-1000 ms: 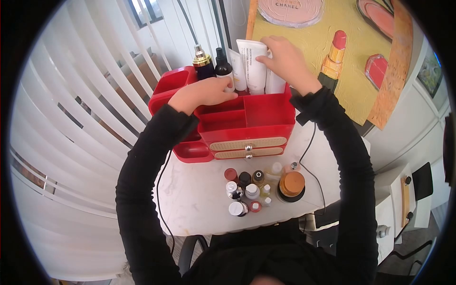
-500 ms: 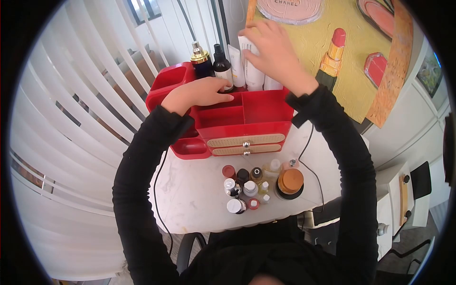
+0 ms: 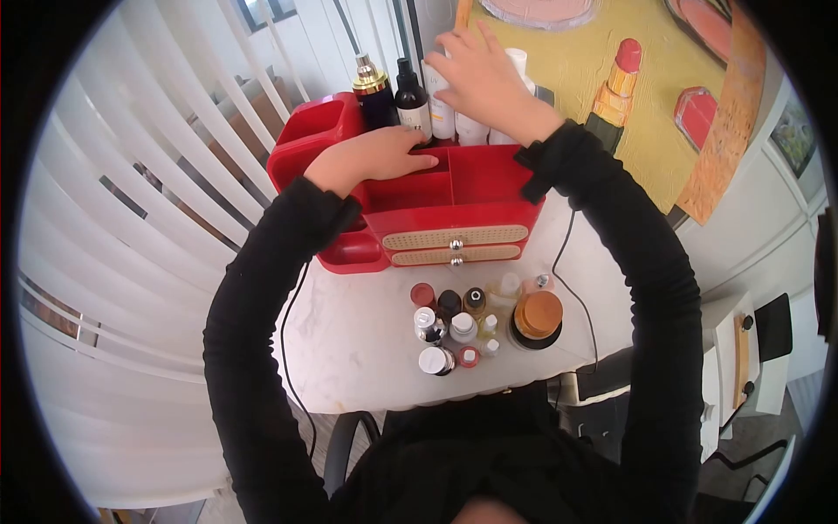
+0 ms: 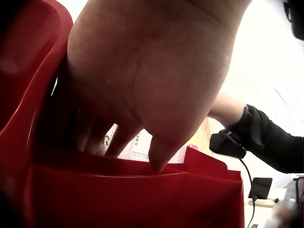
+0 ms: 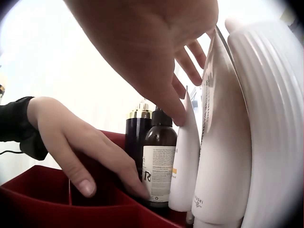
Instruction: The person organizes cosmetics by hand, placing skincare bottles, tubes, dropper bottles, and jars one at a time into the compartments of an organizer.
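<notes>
My left hand (image 3: 371, 159) reaches over the red organizer (image 3: 406, 219), its fingers extended near the base of a dark spray bottle (image 5: 158, 168). Its thumb lies over the organizer's front compartments. Above the back row, my right hand (image 3: 496, 86) has its fingers spread. In the right wrist view its thumb is right at the upper edge of a slim white tube (image 5: 185, 166). A larger white tube (image 5: 222, 152) and a ribbed white bottle (image 5: 275, 123) stand upright beside it. Left of the spray bottle is a dark blue bottle (image 3: 375, 106) with a gold collar.
Several small bottles (image 3: 462, 327) stand on the white tabletop (image 3: 349, 341) in front of the organizer, beside an orange-lidded jar (image 3: 539, 314). Dark cables run down both sides. White vertical blinds (image 3: 131, 262) hang at left; a lipstick painting (image 3: 655, 131) leans behind at right.
My right hand has moved from the larger white tube's right edge up and left across the tube tops, spreading its fingers. My left hand stays at the dark spray bottle's base.
</notes>
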The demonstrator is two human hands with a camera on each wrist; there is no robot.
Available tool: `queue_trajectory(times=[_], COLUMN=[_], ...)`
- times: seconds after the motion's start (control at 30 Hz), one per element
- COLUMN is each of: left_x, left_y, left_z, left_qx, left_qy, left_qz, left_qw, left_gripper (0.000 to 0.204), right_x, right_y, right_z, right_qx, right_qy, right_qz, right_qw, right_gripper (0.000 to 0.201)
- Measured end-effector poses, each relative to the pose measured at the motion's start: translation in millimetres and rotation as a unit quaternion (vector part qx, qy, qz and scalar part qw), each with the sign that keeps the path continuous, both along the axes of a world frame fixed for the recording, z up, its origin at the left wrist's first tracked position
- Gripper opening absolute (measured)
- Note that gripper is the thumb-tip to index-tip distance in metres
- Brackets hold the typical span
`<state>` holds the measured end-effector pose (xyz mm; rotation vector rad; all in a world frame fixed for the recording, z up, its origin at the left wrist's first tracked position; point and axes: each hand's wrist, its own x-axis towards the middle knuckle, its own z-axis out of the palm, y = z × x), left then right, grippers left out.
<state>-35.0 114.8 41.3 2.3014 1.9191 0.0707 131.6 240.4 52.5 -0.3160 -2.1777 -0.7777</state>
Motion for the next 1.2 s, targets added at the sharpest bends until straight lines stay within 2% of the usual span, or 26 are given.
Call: queue_trajectory(times=[0.1,0.17,0.2,0.23,0.27,0.3,0.33,0.37,0.43,0.47,0.5,0.57,0.7,0.77,0.87,0.9,0.97,1.0,1.07,1.1,1.17,1.2], left_x=[-1.7,1.5,6.6,-2.6,-20.1,-30.0,-4.5,-10.7,-25.8,-0.4,10.9,30.0,54.5,55.3,41.6,38.2,37.6,36.9,40.4,41.0,44.8,45.9], left_y=[7.5,7.4,5.8,13.4,27.3,34.2,4.5,8.7,20.6,-8.7,-25.4,-59.0,-110.8,-122.9,-124.3,-123.0,-120.9,-119.4,-114.1,-109.9,-101.8,-101.0], left_z=[-3.7,-3.0,-2.0,-12.6,-30.8,-41.1,-24.6,-27.9,-32.2,-13.6,-5.5,13.9,5.6,-15.7,-56.9,-66.8,-77.3,-81.4,-84.1,-89.9,-97.7,-100.4], left_qx=[-0.01,-0.029,-0.032,-0.033,0.024,0.081,0.169,0.171,0.084,0.154,0.208,0.203,0.251,0.136,0.108,0.108,0.002,0.002,-0.14,-0.139,-0.225,-0.225], left_qy=[-0.008,-0.011,0.006,0.004,-0.045,-0.092,-0.203,-0.203,-0.091,-0.021,-0.048,-0.066,-0.055,-0.067,-0.095,-0.093,-0.165,-0.166,-0.232,-0.233,-0.24,-0.241], left_qz=[0.005,0.01,0.028,0.028,-0.056,-0.139,-0.197,-0.197,-0.135,-0.063,-0.073,-0.06,-0.069,-0.154,-0.179,-0.178,-0.147,-0.147,-0.106,-0.107,-0.088,-0.089], left_qw=[1.0,0.999,0.999,0.999,0.997,0.983,0.944,0.944,0.983,0.986,0.974,0.975,0.964,0.976,0.973,0.974,0.975,0.975,0.957,0.956,0.94,0.94], left_gripper=[0.053,0.05,0.039,0.039,0.044,0.049,0.044,0.044,0.035,0.029,0.027,0.024,0.02,0.019,0.024,0.024,0.033,0.033,0.042,0.042,0.052,0.052], right_x=[9.5,21.1,24.7,27.1,30.0,33.7,38.0,42.8,56.0,63.2,69.9,81.5,94.1,93.8,88.9,87.9,87.0,86.7,86.7,87.0,87.8,88.3], right_y=[-19.7,-42.6,-53.1,-64.1,-76.0,-89.9,-104.7,-117.4,-133.9,-137.2,-136.6,-130.5,-120.1,-118.0,-121.0,-123.4,-129.6,-129.9,-128.0,-127.6,-128.6,-128.7], right_z=[15.1,24.6,26.8,28.5,28.7,28.2,27.4,26.1,22.7,19.5,12.0,-9.2,-32.8,-43.9,-56.8,-56.4,-54.6,-58.4,-70.4,-75.0,-79.3,-79.6], right_qx=[0.001,-0.01,-0.012,-0.08,-0.146,-0.146,-0.177,-0.207,-0.258,-0.277,-0.274,-0.297,-0.355,-0.369,-0.369,-0.367,-0.388,-0.388,-0.379,-0.379,-0.38,-0.381], right_qy=[0.03,0.045,0.042,0.01,-0.023,-0.026,-0.059,-0.091,-0.225,-0.296,-0.294,-0.372,-0.387,-0.401,-0.393,-0.392,-0.448,-0.448,-0.451,-0.452,-0.437,-0.438], right_qz=[0.036,0.148,0.148,0.184,0.219,0.22,0.228,0.235,0.235,0.22,0.219,0.217,0.215,0.232,0.261,0.262,0.233,0.233,0.248,0.247,0.255,0.253], right_qw=[0.999,0.988,0.988,0.98,0.964,0.964,0.956,0.945,0.91,0.887,0.889,0.852,0.823,0.806,0.801,0.801,0.771,0.771,0.769,0.768,0.774,0.774], right_gripper=[0.037,0.026,0.026,0.02,0.015,0.015,0.015,0.016,0.013,0.016,0.016,0.017,0.019,0.02,0.018,0.018,0.022,0.022,0.023,0.023,0.023,0.023])
